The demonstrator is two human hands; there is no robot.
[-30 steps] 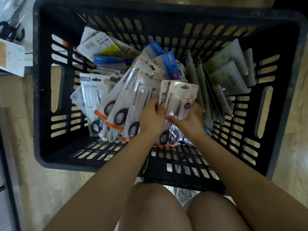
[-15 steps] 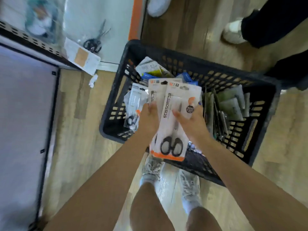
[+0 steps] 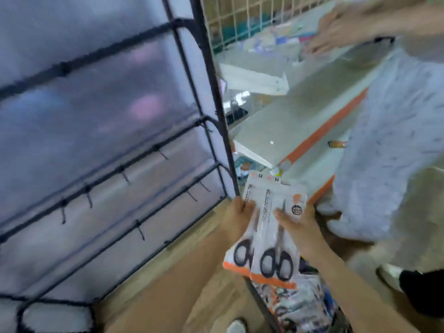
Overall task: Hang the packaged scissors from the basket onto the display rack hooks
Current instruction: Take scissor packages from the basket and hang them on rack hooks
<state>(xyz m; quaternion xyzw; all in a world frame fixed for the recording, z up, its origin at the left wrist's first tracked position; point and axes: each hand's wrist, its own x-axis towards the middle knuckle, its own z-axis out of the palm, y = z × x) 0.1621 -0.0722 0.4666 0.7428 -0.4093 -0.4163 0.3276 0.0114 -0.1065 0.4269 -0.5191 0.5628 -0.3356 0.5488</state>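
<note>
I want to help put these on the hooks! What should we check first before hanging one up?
1. Packs held firmly: ok. The left hand and right hand both grip the scissors packs.
2. Only one pack ready to hang: not ok. At least two overlapping packs are held together.
3. Free hook on the display rack: ok. The hooks in view carry nothing.
4. Hang holes at the packs' top edge open: cannot tell, the picture is blurred.
5. Way to the rack clear: ok. Nothing lies between the packs and the hooks; the other person stands on the right.
</note>
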